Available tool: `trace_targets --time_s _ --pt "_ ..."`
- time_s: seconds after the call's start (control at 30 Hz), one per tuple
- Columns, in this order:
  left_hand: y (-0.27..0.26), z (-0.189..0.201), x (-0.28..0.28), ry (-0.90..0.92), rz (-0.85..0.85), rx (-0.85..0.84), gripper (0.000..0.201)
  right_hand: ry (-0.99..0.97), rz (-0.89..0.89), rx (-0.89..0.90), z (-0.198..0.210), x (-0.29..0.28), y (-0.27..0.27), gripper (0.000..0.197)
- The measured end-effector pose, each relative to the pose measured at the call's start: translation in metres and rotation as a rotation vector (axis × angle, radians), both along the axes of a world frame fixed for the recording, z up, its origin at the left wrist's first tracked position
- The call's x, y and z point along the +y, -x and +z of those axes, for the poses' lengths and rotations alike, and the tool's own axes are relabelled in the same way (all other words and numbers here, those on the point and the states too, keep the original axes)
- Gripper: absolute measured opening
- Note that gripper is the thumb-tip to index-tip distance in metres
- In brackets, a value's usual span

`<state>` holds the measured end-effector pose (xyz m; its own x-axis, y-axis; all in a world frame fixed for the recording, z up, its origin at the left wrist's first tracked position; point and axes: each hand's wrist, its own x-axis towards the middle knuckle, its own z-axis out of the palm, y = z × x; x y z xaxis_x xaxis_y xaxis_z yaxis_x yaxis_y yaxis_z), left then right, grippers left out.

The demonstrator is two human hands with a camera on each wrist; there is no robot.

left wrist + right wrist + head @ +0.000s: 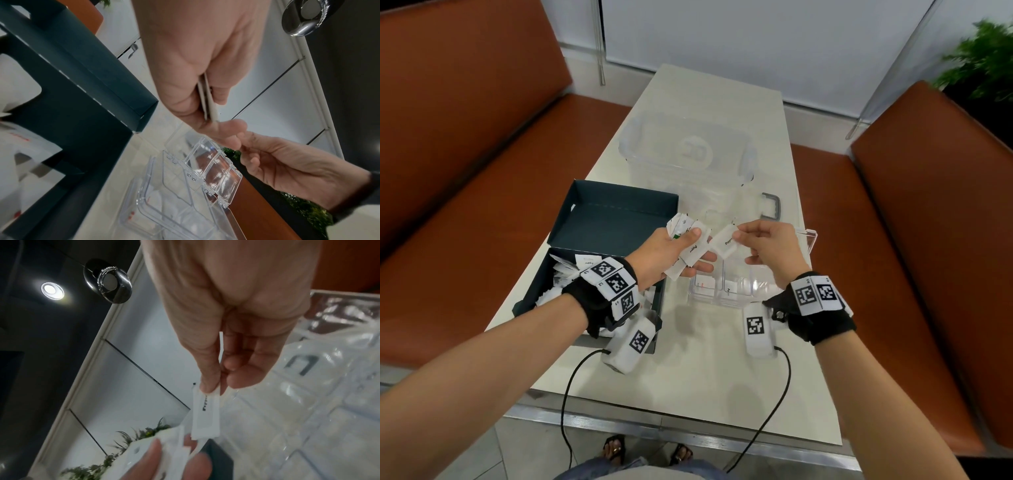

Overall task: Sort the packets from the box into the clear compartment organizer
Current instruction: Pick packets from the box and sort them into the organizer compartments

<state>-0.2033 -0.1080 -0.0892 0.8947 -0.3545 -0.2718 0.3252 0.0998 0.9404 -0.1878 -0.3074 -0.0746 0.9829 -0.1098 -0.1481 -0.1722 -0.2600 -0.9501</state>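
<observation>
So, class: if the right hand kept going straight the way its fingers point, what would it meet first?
Probably the packets fanned in the left hand. The right hand points leftward with one packet pinched, whose far end nearly reaches them; depth is unclear.

Both forearms are bare, and each wrist wears a black fabric strap (pixel 594 308) ringed with white tiles printed with black square codes. A white block (pixel 631 342) carrying the same kind of code hangs under each wrist, each trailing a thin black cable (pixel 566 404). Black open sandals (pixel 614 448) and blue denim show below.
</observation>
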Motion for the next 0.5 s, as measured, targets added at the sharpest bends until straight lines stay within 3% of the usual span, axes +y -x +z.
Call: trace_targets --time_s 0.13,0.3,0.5 --pt "-0.001 -0.001 -0.001 -0.012 0.009 -0.001 0.035 0.275 -0.002 -0.002 -0.006 -0.025 -0.013 0.009" --pt "-0.001 -0.002 -0.005 -0.005 0.015 0.005 0.034 0.669 0.156 0.15 -0.033 -0.023 -0.021 0.007" --pt "-0.002 -0.004 -0.003 -0.007 0.005 0.008 0.032 0.934 0.237 0.28 -0.051 -0.004 -0.02 0.011"
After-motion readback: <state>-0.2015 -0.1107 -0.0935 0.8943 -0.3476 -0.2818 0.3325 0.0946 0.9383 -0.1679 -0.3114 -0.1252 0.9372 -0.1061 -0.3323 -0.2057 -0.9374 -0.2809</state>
